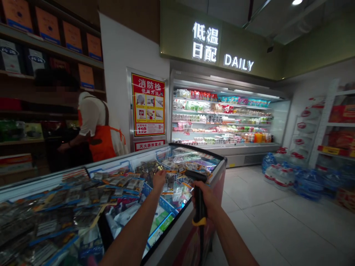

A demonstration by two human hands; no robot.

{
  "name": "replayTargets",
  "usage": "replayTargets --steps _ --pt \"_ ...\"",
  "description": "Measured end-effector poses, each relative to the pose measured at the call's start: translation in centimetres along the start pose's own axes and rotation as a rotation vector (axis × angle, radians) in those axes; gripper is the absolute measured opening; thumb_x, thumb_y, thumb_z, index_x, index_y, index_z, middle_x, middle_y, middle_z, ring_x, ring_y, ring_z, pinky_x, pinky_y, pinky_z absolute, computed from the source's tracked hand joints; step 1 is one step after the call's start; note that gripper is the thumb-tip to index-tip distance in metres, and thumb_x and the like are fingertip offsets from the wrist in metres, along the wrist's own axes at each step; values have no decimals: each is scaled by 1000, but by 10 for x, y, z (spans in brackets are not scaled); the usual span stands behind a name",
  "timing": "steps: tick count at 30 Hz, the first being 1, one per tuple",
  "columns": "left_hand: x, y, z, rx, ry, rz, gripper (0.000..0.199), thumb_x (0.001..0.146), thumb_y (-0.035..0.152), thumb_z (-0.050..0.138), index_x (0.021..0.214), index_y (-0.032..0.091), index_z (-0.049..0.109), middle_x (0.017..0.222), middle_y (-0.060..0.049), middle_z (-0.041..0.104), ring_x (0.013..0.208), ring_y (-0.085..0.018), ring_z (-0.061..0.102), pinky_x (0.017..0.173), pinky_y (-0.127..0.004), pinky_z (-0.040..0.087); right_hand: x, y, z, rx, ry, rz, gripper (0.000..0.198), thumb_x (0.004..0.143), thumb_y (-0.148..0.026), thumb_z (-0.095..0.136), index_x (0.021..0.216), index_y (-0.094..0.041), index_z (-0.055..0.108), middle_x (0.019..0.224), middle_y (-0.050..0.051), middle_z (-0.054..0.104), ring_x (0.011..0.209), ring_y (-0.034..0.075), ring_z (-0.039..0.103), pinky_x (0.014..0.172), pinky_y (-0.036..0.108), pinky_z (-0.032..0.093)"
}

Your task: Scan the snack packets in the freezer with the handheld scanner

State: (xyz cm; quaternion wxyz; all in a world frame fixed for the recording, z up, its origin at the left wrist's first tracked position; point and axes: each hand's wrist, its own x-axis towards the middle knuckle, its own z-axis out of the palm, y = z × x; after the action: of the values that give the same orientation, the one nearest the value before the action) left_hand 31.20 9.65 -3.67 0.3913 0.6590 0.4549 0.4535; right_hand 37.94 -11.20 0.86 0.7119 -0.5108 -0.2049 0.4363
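My right hand (206, 197) is wrapped round the black and yellow grip of a handheld barcode scanner (199, 207). Its head points left over the freezer's edge, and a cable hangs from the handle. My left hand (159, 180) reaches into the open chest freezer (180, 221), fingers closed at the orange-edged top of a food packet (169, 184). Other flat packets (122, 184) with blue and orange edges are heaped left of that hand. Below my left forearm, a blue wire basket (166, 207) holds white and green packages.
A co-worker in an orange apron (102, 142) stands beyond the freezer, by shelves of boxes (73, 35). A lit refrigerated display (222, 120) lines the back wall. Water bottles (310, 184) stand on the tiled floor (257, 221) at right.
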Motion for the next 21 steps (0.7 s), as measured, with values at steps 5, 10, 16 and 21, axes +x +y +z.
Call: replayTargets --steps 5,10,16,21 --pt "-14 -21 -22 61 43 22 23 76 26 45 94 16 55 81 -6 65 77 -19 60 69 -27 42 -10 6 20 -22 -47 -4 23 64 -39 55 65 -17 51 45 -3 48 34 9 45 32 22 34" --pt "-25 -37 -22 36 -52 -84 18 77 21 42 92 15 50 86 -8 65 79 -16 61 73 -26 42 -11 14 26 -45 -37 22 23 65 -39 54 68 -16 51 46 -2 49 35 9 45 32 22 34" --pt "-40 -31 -38 327 -189 178 58 57 30 67 109 13 48 124 -17 47 114 -26 43 89 -32 35 -2 21 23 -53 -29 44 22 64 -38 54 68 -17 50 45 -3 49 34 9 44 33 21 35" --pt "-59 -24 -49 680 -238 39 46 42 41 73 79 15 61 97 -15 62 100 -35 52 81 -41 37 3 23 24 -27 -29 59 22 64 -38 55 67 -16 51 46 -2 49 35 9 45 33 21 34"
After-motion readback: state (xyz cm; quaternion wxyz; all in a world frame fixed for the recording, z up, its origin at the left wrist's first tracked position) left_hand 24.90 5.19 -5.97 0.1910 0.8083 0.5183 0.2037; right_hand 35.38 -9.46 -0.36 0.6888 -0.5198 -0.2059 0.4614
